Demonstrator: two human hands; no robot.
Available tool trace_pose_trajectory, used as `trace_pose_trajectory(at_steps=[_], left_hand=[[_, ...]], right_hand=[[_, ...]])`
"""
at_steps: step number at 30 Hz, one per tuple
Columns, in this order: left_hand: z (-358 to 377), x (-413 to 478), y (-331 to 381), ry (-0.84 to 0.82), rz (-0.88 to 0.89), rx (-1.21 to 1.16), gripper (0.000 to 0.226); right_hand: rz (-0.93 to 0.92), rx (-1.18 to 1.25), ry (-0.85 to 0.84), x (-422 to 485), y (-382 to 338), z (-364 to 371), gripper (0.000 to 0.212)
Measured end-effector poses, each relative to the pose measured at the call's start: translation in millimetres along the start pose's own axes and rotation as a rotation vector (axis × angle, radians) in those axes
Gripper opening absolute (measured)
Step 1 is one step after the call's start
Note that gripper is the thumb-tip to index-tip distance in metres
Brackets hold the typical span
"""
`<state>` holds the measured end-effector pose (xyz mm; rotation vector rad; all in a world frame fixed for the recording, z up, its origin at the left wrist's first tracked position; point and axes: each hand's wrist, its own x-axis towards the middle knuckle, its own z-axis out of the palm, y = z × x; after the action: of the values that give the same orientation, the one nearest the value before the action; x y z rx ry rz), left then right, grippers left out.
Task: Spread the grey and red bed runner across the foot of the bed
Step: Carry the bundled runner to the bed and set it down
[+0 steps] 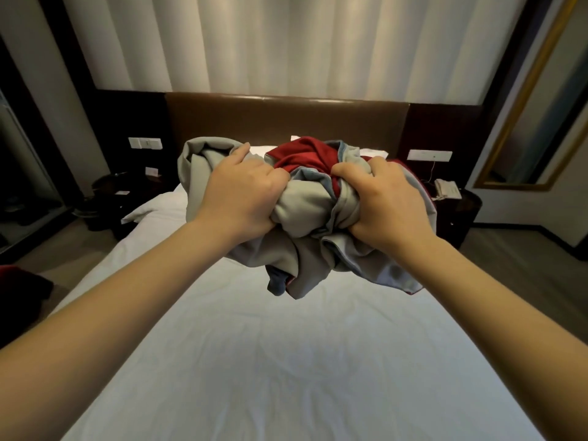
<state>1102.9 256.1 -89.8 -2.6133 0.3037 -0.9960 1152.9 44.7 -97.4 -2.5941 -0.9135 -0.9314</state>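
Observation:
The grey and red bed runner point(302, 211) is bunched into a crumpled ball, held up in the air above the middle of the bed point(286, 361). My left hand point(241, 192) grips its grey left side with curled fingers. My right hand point(388, 198) grips the right side, where grey and red folds meet. Loose grey folds hang below both hands, clear of the white sheet. The red part shows at the top of the bundle. Both arms are stretched forward over the foot of the bed.
A brown padded headboard point(286, 119) and white pillows point(372, 152) lie beyond the bundle. Dark nightstands stand on both sides, the right one point(458, 211) with a white telephone point(447, 189). A gold-framed mirror point(534, 100) hangs on the right wall.

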Motion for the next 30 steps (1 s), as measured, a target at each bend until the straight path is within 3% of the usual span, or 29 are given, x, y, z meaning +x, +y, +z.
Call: trace_pose_trajectory(at_steps=[6,11,15,30], left_hand=[[78.2,-18.6,8.6,-0.156,0.009,-0.037,0.016],[157.3,-58.6,24.4,-0.348,0.023,-0.119,0.015],[215.2,-98.5,33.1,-0.507,0.032,-0.206,0.015],[364.6,-248.9,45.0,-0.803,0.159,-0.484,0.007]], right_hand=[[0.040,0.078,-0.109,-16.9,14.1,89.5,0.068],[0.079,0.109,-0.319,-53.5,14.2,169.6,0.078],[0.109,0.135,-0.468,-81.6,5.1,226.8,0.073],[0.226,0.162,-0.890,-196.9,-63.9,390.9,0.074]])
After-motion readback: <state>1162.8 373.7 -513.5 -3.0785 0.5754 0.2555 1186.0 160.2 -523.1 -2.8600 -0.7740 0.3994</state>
